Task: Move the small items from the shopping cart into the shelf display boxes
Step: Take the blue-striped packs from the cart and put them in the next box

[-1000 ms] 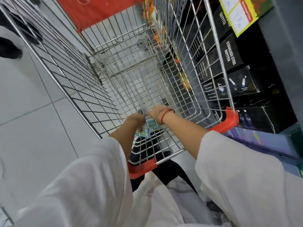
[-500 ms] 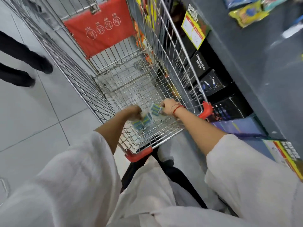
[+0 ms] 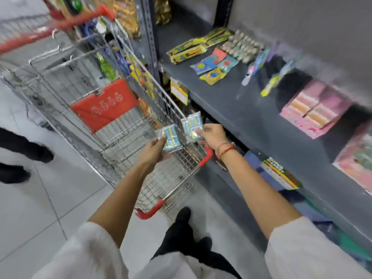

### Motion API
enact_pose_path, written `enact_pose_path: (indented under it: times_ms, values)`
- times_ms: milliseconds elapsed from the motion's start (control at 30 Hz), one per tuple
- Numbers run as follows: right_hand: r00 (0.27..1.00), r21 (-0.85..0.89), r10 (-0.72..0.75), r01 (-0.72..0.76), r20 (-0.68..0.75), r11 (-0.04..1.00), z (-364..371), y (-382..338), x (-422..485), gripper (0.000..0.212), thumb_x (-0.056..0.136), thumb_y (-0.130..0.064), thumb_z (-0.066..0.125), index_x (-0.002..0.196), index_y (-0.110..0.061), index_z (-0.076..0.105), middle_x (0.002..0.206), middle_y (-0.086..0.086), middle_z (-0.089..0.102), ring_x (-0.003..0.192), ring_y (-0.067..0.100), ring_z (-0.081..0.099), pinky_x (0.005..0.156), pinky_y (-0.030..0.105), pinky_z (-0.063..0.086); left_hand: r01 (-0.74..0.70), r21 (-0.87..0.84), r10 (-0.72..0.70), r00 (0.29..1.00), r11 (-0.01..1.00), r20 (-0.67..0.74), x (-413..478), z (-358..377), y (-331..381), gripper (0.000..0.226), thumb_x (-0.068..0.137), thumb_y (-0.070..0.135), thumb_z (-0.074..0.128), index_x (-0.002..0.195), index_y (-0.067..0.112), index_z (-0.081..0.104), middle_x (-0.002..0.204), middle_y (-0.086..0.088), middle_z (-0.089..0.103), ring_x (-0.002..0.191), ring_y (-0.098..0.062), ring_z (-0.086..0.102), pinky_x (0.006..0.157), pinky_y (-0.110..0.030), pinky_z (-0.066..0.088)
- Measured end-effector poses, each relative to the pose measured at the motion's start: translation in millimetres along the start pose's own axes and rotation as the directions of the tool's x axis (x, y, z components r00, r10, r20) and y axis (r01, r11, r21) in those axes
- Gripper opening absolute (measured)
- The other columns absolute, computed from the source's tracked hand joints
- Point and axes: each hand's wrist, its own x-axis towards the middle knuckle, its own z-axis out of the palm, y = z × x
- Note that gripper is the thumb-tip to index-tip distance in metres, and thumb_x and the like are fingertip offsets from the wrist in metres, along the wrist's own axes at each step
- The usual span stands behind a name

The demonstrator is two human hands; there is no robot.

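My left hand (image 3: 154,151) grips a small clear packet with blue strips (image 3: 171,138), held above the wire shopping cart (image 3: 124,135). My right hand (image 3: 212,134), with a red thread on the wrist, grips a second such packet (image 3: 191,126) over the cart's right rim, close to the dark shelf (image 3: 241,109). A pink display box (image 3: 314,110) holding orange and pink items sits on the shelf to the right. The cart's floor looks bare from here.
Colourful packets (image 3: 211,63) and a tray of small grey items (image 3: 241,46) lie on the shelf's far part. Another pink box (image 3: 356,160) sits at the right edge. A person's dark shoes (image 3: 20,156) stand on the tiled floor at left. My own shoe (image 3: 183,218) is beside the cart.
Both hands have risen out of the cart with the packets and shifted right toward the shelf. My view has swung up, bringing the shelf top and its boxes into sight.
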Motion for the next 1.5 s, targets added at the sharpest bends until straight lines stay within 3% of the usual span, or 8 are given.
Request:
enact_pose_path:
  times_ms: [267,500,700,800,967,1167,1333,1500]
  values:
    - [0.968,0.294,-0.112,0.177,-0.224,0.939,-120,-41,-85,0.026,0.091,-0.002,0.058,0.113,0.01,0.061,0.083,0.004,0.065,0.057,-0.001,0.064,0.05,0.009,0.054,-0.189,-0.007,0.18,0.922,0.982,0.343,-26,109,72,0.011,0.09,0.016,0.062,0.101,0.016,0.065,0.085,0.007,0.075,0.069,-0.003,0.07,0.052,-0.013,0.054]
    - [0.836,0.335,-0.078,0.301,-0.542,0.893,-235,-28,-149,0.022,0.089,0.002,0.059,0.108,0.012,0.061,0.054,-0.013,0.071,0.05,-0.004,0.066,0.046,0.01,0.054,-0.236,0.082,0.135,0.769,0.968,0.625,-47,246,105,0.009,0.089,0.013,0.063,0.095,0.016,0.068,0.083,0.008,0.074,0.07,-0.001,0.071,0.056,-0.015,0.057]
    - [0.681,0.344,0.057,0.294,-0.73,0.892,-293,2,-191,0.011,0.087,-0.001,0.063,0.096,-0.006,0.065,0.096,0.011,0.068,0.067,0.011,0.067,0.052,0.017,0.059,-0.25,0.202,0.057,0.748,0.947,0.661,-71,339,92,0.023,0.088,0.011,0.065,0.11,0.005,0.064,0.093,-0.002,0.067,0.07,-0.007,0.064,0.056,-0.016,0.057]
    - [0.533,0.271,0.145,0.167,-0.834,0.948,-313,21,-202,0.02,0.085,-0.008,0.068,0.1,0.005,0.066,0.102,0.016,0.068,0.08,0.023,0.068,0.066,0.027,0.062,-0.241,0.271,-0.005,0.738,0.932,0.675,-78,378,78,0.02,0.09,0.007,0.061,0.109,0.002,0.061,0.101,-0.012,0.062,0.071,-0.012,0.061,0.05,-0.014,0.055]
    - [0.378,0.26,0.233,0.021,-0.896,0.965,-328,38,-203,0.026,0.082,-0.016,0.072,0.096,0.006,0.069,0.093,0.019,0.071,0.091,0.035,0.069,0.092,0.047,0.053,-0.346,0.393,0.003,0.753,0.852,0.658,-81,420,56,0.024,0.089,0.002,0.061,0.109,-0.011,0.062,0.116,-0.029,0.063,0.086,-0.023,0.059,0.086,-0.038,0.056]
    - [0.353,0.226,0.229,-0.051,-0.907,0.973,-331,40,-193,0.019,0.085,-0.015,0.07,0.087,0.004,0.071,0.084,0.016,0.071,0.068,0.02,0.067,0.072,0.024,0.055,-0.449,0.437,0.037,0.729,0.779,0.683,-75,438,47,0.015,0.086,0.001,0.065,0.098,-0.009,0.064,0.103,-0.025,0.066,0.086,-0.029,0.069,0.076,-0.027,0.057]
    - [0.333,0.134,0.195,-0.199,-0.922,0.971,-332,45,-194,0.047,0.085,-0.02,0.069,0.046,-0.013,0.045,0.075,0.02,0.066,0.074,0.027,0.063,0.08,0.034,0.053,-0.763,0.502,0.105,0.585,0.407,0.804,-74,434,57,0.034,0.081,0.015,0.07,0.113,0.002,0.064,0.096,-0.021,0.07,0.083,-0.027,0.068,0.068,-0.029,0.053]
    - [0.35,0.02,0.146,-0.34,-0.925,0.94,-332,40,-198,0.034,0.085,-0.021,0.068,0.06,-0.001,0.056,0.077,0.023,0.066,0.075,0.034,0.061,0.067,0.033,0.048,-0.897,0.438,0.068,0.442,0.063,0.895,-75,430,66,0.067,0.077,0.011,0.073,0.138,0.013,0.045,0.109,-0.02,0.064,0.092,-0.031,0.065,0.082,-0.036,0.054]
